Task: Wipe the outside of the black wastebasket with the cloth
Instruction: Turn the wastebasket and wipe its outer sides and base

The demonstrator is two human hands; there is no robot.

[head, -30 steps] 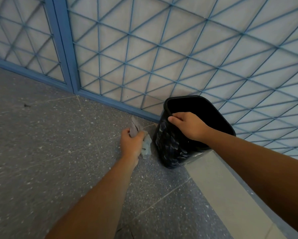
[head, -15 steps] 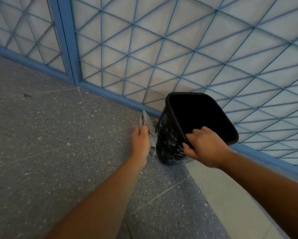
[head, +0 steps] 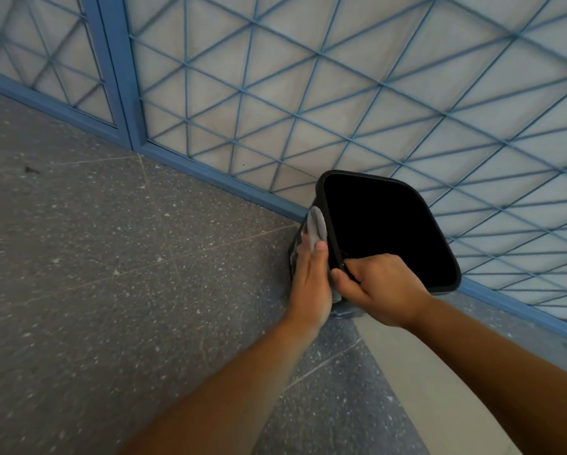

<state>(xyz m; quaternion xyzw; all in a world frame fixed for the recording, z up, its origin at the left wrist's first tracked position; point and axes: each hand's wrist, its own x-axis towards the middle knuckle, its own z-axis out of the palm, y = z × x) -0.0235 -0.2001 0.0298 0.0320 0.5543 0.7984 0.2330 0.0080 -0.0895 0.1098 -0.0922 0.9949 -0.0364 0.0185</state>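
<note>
One black wastebasket [head: 387, 231], one grey cloth [head: 316, 226] and two bare hands are in view. The wastebasket stands on the speckled grey floor [head: 111, 274], close against the blue frame [head: 209, 178] of a lattice screen [head: 341, 93], and is tilted so that its mouth faces the camera. Its interior shows only as solid black; whether anything lies inside cannot be told.

Left hand [head: 310, 287]: laid flat against the outer left wall of the wastebasket, fingers straight and together, pressing the cloth onto that wall. The cloth sits between palm and wall, and its upper end stands out above the fingertips, just beside the rim. This hand's grip is a flat press, not a clench.

Right hand [head: 379, 289]: grip clenched on the near rim of the wastebasket, thumb on the outside, fingers curled over the edge into the opening. The two hands lie just beside each other at the near left corner of the rim.

Two screen panels are visible, divided by one upright blue post [head: 111, 70]. One pale strip of flooring [head: 416, 382] runs from below the wastebasket toward the lower right. Both forearms are bare.
</note>
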